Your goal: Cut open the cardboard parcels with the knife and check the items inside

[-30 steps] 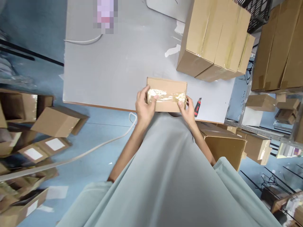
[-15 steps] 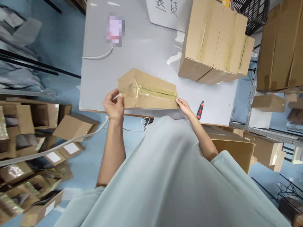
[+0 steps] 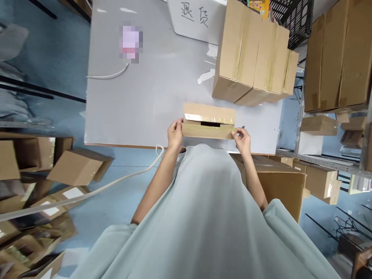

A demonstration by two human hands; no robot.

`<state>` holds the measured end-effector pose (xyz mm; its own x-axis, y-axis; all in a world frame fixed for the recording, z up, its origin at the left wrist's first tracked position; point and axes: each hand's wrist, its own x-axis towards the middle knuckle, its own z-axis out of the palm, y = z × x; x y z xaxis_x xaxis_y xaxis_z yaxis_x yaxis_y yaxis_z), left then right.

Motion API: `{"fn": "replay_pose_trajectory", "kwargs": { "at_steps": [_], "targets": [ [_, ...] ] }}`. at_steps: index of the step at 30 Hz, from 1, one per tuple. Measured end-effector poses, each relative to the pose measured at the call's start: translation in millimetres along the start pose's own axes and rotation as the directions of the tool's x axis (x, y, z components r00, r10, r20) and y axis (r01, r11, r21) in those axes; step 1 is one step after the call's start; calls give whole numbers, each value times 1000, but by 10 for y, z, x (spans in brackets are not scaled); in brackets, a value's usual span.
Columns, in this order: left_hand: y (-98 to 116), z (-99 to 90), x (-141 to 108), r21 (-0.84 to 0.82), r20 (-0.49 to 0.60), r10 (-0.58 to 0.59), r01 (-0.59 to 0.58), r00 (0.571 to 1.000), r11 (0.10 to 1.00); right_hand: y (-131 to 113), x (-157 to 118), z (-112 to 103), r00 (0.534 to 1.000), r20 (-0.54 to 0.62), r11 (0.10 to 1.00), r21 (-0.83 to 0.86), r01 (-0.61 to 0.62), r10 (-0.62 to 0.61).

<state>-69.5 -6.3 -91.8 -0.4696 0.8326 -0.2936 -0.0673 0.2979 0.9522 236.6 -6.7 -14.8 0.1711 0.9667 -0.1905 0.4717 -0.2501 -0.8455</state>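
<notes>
A small brown cardboard box (image 3: 207, 131) is held near the front edge of the grey table (image 3: 130, 112). Clear tape shows on it, and a dark slot lies along the middle of the side that faces the camera. At its left end my left hand (image 3: 175, 133) grips the edge between thumb and fingers. My right hand (image 3: 242, 140) pinches the right end, at the lower corner. Only the tip of the cutter (image 3: 243, 127) shows, just behind my right hand; the rest of it is hidden.
Several taped boxes (image 3: 247, 50) stand together at the table's back right, beside a white lid with writing (image 3: 197, 19). A white cable (image 3: 116, 178) crosses at the left. Open cartons (image 3: 77, 166) lie on the floor at left; a large carton (image 3: 279, 186) stands below the table's right edge.
The box has been turned, so a different side with a dark slot faces the camera. It and my left hand now sit further right. The cutter has become mostly hidden by my right hand.
</notes>
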Motion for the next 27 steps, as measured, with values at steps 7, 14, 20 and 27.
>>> {"fn": "replay_pose_trajectory", "kwargs": {
  "at_steps": [7,14,20,27],
  "targets": [
    [413,-376,-436,121,133,12,-28,991,992,-177,-56,-25,951,308,1000,28,0,-8],
    [787,-275,-644,530,432,292,-503,853,683,-463,111,11,799,596,929,-249,274,-76],
    [874,-257,-872,545,572,265,-602,776,584,-632,164,78,767,633,845,-352,402,-101],
    [615,-273,-871,564,704,145,-671,695,481,-651,149,480,835,543,675,-582,453,-92]
  ]
}}
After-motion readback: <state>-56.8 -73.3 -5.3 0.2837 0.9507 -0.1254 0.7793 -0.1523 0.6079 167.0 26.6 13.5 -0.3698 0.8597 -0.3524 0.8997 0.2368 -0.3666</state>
